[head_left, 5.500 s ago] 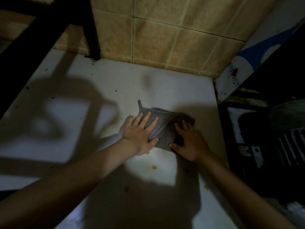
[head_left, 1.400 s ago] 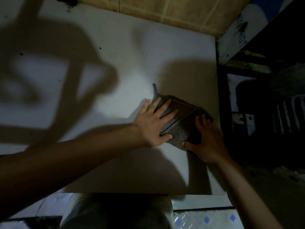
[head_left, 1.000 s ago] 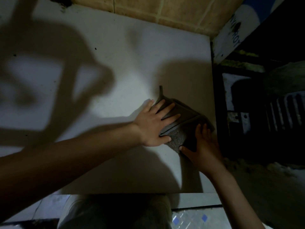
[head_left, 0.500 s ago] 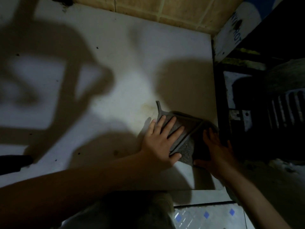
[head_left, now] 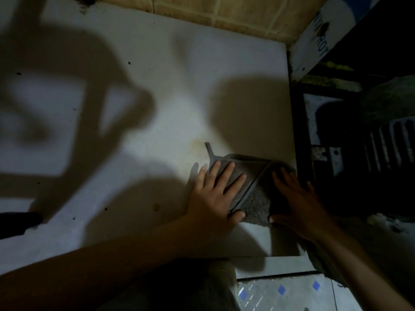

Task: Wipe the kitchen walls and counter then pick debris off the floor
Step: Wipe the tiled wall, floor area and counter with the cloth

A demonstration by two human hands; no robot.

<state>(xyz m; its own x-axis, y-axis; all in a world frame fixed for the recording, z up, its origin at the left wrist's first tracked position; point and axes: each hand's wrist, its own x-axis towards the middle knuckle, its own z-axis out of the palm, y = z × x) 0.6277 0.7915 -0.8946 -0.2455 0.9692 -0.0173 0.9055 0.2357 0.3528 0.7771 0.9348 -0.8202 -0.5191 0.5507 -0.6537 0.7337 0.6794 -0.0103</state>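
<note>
A folded grey cloth (head_left: 256, 198) with a small loop at its far corner lies on the white counter (head_left: 157, 97), near the counter's right front corner. My left hand (head_left: 215, 196) presses flat on the cloth's left half, fingers straight and spread. My right hand (head_left: 296, 203) lies flat on the cloth's right half in deep shadow, thumb at the near edge. A faint yellowish smear (head_left: 197, 145) marks the counter just beyond the cloth. Beige wall tiles (head_left: 235, 16) run along the back.
A few dark specks (head_left: 129, 63) dot the counter. A white and blue printed board (head_left: 318, 34) leans at the right. Dark clutter with a ribbed grille (head_left: 390, 144) fills the gap to the right. Patterned floor tiles (head_left: 283, 292) show below the counter's front edge.
Both hands have dragged the cloth toward the counter's right front corner. The yellowish smear behind it has come into sight. The hands stay flat on the cloth throughout.
</note>
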